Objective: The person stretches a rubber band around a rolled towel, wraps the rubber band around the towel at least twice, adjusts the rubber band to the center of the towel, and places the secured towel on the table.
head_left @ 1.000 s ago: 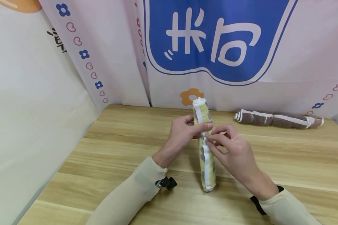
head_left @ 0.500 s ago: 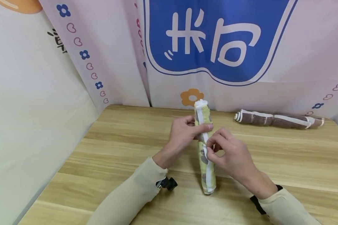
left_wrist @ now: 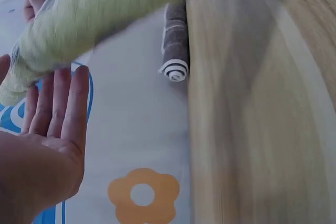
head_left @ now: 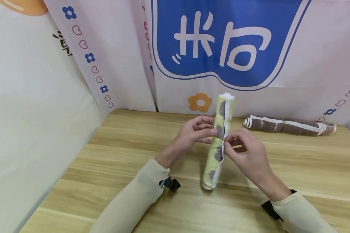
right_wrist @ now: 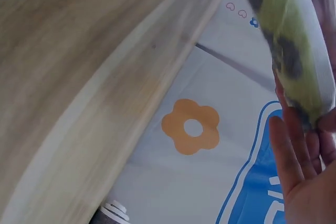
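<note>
A yellow rolled towel with grey spots and a white edge strip is held up over the table, slightly tilted, its middle drawn in. At that narrow middle my right hand pinches the towel's edge between thumb and fingertips. My left hand is on the other side, thumb toward the front of the roll. In the left wrist view, the fingers of that hand are straight and reach up against the roll. The right wrist view shows the roll's spotted side above my right hand.
A brown rolled towel with white edging lies at the back right of the wooden table. Behind the table hangs a printed cloth backdrop; a pale sheet stands at the left.
The yellow roll has turned so its white strip faces right, and its top now leans right. My left hand has loosened around it. My right hand has shifted slightly right and up.
</note>
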The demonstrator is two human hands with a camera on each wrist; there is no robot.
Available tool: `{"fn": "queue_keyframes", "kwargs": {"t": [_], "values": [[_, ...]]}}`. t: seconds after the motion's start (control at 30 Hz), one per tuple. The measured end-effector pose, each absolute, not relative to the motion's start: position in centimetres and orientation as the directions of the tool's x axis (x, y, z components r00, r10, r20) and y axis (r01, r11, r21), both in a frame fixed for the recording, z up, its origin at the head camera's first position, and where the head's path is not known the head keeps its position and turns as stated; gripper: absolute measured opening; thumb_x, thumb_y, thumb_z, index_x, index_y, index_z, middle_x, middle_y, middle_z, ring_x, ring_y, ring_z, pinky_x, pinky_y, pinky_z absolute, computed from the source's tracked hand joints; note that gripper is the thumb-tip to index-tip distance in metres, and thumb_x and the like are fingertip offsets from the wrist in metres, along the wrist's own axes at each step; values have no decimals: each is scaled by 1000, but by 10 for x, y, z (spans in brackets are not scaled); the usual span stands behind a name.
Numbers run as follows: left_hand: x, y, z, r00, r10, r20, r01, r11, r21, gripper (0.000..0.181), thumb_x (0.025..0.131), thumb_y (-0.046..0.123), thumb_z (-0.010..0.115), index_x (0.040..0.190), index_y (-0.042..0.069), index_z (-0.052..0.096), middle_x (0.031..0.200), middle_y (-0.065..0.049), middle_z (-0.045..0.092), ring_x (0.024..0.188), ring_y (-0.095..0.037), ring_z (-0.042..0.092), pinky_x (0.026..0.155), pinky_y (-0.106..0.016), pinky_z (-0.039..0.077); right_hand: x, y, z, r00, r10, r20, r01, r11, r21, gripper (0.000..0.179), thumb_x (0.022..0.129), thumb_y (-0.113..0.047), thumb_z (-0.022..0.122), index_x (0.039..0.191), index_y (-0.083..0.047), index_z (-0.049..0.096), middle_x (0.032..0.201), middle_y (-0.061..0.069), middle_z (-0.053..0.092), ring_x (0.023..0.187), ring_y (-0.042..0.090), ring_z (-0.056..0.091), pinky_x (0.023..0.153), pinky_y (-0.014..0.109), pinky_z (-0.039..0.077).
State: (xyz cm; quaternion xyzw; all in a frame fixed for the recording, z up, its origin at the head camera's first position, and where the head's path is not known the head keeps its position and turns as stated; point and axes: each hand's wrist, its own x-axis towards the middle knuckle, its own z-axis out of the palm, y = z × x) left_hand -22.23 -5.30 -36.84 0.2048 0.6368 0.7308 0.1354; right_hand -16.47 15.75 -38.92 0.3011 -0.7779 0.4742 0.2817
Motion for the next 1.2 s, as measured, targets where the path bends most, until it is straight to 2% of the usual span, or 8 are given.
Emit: {"fn": "queue_keyframes", "kwargs": {"t": [0.2,0.37,0.53,0.7,0.83,0.97,1.07,1.2], "values": [[-222,-53,-372,-874,472,116,107,-45,993,47,95,21,77,136,2,67,111,-10,72,97,-18,67,84,-40,61,-166,156,-393,-602,-275,749,-782,390,-486,29,80,20,75,98,-1,67,97,6,67,88,13,68,74,20,60],[-220,-52,-371,-905,409,112,115,-19,993,39,93,21,80,124,-1,74,108,-11,75,93,-18,70,82,-40,63,-161,152,-396,-602,-217,769,-769,415,-485,11,97,1,75,105,2,68,106,7,67,87,16,71,73,18,59],[-217,-48,-368,-944,313,106,104,-26,994,34,90,24,86,115,2,79,100,-9,79,79,-20,74,76,-40,64,-164,147,-394,-441,-228,868,-831,470,-298,38,108,-35,65,109,2,73,105,12,69,80,22,73,70,20,60],[-214,-46,-364,-968,244,63,60,-21,998,30,88,27,88,106,4,81,92,-10,79,69,-19,73,71,-38,64,-166,146,-391,-351,-253,902,-837,516,-181,34,109,-31,64,107,-1,79,100,11,71,75,19,72,68,20,59],[-212,-45,-363,-974,222,36,37,-2,999,30,88,29,89,104,5,82,91,-10,79,67,-19,72,69,-36,63,-165,148,-389,-386,-271,882,-837,504,-212,33,109,-30,64,105,0,78,101,11,70,78,21,73,68,22,60],[-210,-43,-364,-976,218,30,34,15,999,28,88,29,89,103,6,82,91,-9,79,67,-18,71,67,-34,63,-163,152,-388,-489,-304,818,-824,469,-318,11,99,-11,76,103,-1,74,104,9,67,81,21,72,70,22,60],[-209,-42,-364,-976,217,23,30,29,999,26,86,28,91,100,7,83,90,-8,79,67,-18,70,67,-35,63,-162,154,-386,-544,-333,770,-801,479,-360,23,84,6,81,103,-3,72,104,6,65,81,18,72,69,21,60],[-207,-41,-364,-977,214,5,17,51,999,26,85,31,91,98,9,83,90,-8,79,67,-18,70,68,-35,63,-163,154,-385,-548,-358,756,-779,549,-304,28,79,7,81,102,-6,70,102,4,65,77,16,71,65,26,61]]}}
